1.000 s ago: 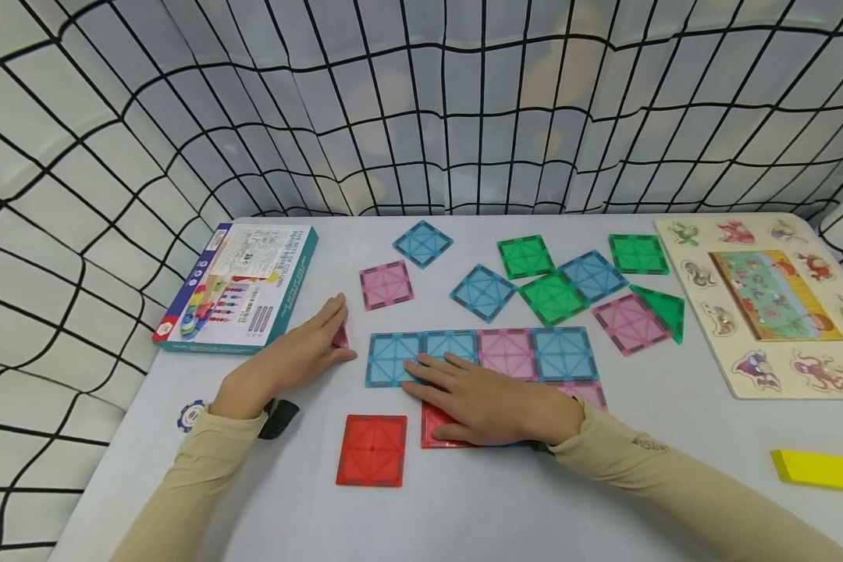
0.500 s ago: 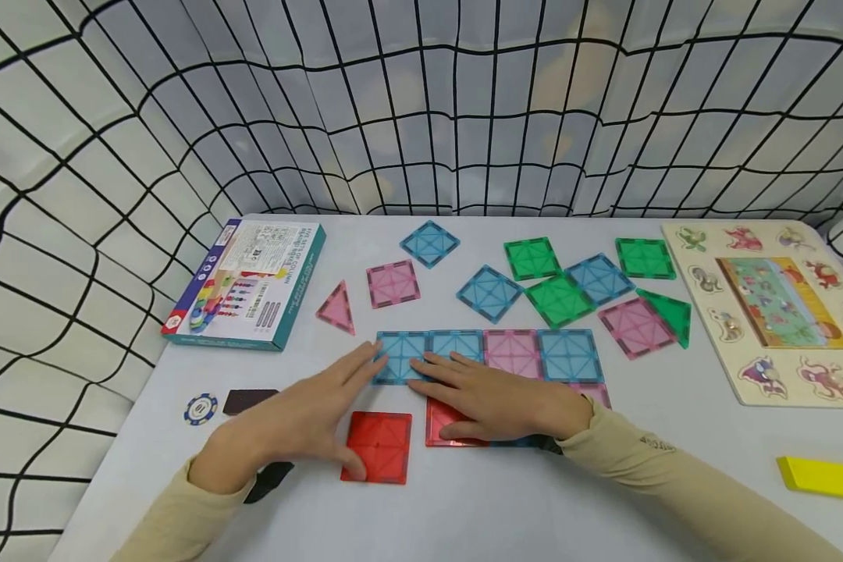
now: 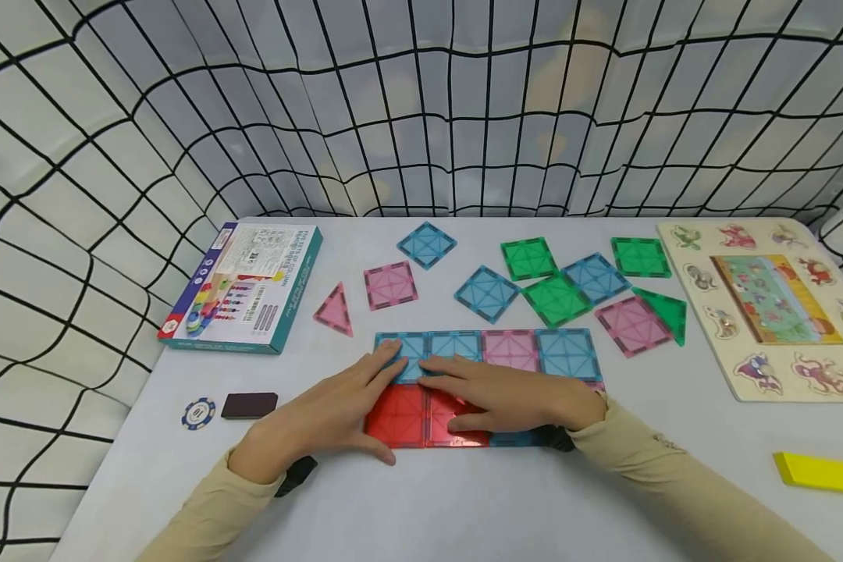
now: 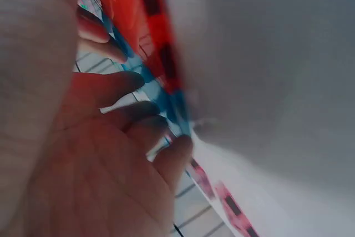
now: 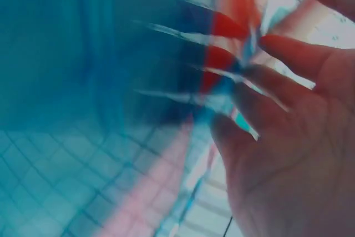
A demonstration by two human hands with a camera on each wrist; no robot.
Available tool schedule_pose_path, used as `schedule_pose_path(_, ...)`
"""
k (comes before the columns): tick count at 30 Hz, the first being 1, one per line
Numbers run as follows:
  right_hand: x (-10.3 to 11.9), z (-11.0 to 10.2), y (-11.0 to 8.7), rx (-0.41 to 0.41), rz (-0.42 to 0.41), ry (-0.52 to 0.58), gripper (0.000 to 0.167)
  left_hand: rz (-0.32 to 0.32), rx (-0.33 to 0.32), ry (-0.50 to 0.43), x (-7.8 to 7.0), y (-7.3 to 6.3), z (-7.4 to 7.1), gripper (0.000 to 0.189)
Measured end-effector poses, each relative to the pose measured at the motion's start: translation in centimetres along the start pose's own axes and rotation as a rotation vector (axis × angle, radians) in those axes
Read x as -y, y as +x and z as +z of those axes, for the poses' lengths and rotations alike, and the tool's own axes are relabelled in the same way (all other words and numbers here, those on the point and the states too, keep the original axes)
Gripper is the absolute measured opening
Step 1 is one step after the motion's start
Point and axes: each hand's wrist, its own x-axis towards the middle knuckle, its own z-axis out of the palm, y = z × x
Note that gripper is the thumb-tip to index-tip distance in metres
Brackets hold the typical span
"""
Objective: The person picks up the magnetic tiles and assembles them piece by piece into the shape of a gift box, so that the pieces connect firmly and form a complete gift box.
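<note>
Two rows of translucent square tiles lie edge to edge in the head view. The back row holds blue tiles (image 3: pixel 569 357) and a pink tile (image 3: pixel 510 351). My left hand (image 3: pixel 333 410) rests over a red tile (image 3: pixel 399 417) at the front row's left end, its fingertips on the blue tile (image 3: pixel 410 343) behind. My right hand (image 3: pixel 513 394) lies flat over the middle, touching a second red tile (image 3: pixel 457 439) and the back row. Under its wrist a blue front-row tile (image 3: pixel 509 439) partly shows. In both wrist views the fingers are straight against the tiles.
Loose tiles lie behind the rows, among them a pink triangle (image 3: pixel 336 311), a pink square (image 3: pixel 390 286) and a green square (image 3: pixel 641 257). Around them are a boxed toy (image 3: pixel 242 285), a poker chip (image 3: pixel 199 414), a dark block (image 3: pixel 249 406), a puzzle board (image 3: pixel 723 371) and a yellow block (image 3: pixel 822 472).
My left hand has left the pink triangle and slid the loose red tile right, up against the other red tile. The right hand has stayed nearly in place on the rows.
</note>
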Motion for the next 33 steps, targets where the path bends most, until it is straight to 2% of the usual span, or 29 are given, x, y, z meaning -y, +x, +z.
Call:
schedule_pose_path(3, -1.0, -1.3, -1.5, -0.041, 0.033, 0.037, 0.064, -0.029, 0.022, -0.008, -0.5, 0.6, -0.2, 0.115)
schedule_pose_path(7, -2.9, -3.4, -3.2, -0.160, 0.086, 0.024, 0.058, -0.075, 0.066, -0.013, -1.3, 1.5, -0.4, 0.112)
schedule_pose_path(9, -4.0, -4.5, -3.5, -0.212, 0.116, 0.011, 0.057, -0.085, 0.093, -0.010, -1.6, 2.1, -0.5, 0.111)
schedule_pose_path(11, -5.0, -5.2, -3.2, -0.230, 0.162, -0.002, 0.057, -0.088, 0.118, -0.001, -2.0, 2.7, -0.6, 0.112)
schedule_pose_path(15, -6.4, -6.0, -2.0, -0.206, 0.221, -0.048, 0.060, -0.083, 0.156, 0.021, -2.4, 3.8, -0.7, 0.115)
schedule_pose_path(19, -6.9, -6.0, -0.8, -0.173, 0.235, -0.065, 0.062, -0.077, 0.168, 0.023, -2.5, 4.1, -0.5, 0.117)
schedule_pose_path(26, -6.9, -5.9, 0.5, -0.120, 0.156, -0.016, 0.063, -0.064, 0.148, 0.003, -2.3, 3.8, -0.3, 0.117)
schedule_pose_path(30, -7.0, -5.9, 0.7, -0.109, 0.101, -0.029, 0.062, -0.067, 0.135, -0.007, -2.2, 4.0, -0.4, 0.120)
schedule_pose_path(33, -7.0, -6.0, 0.8, -0.105, 0.095, -0.039, 0.063, -0.074, 0.125, -0.007, -2.2, 4.4, -0.6, 0.126)
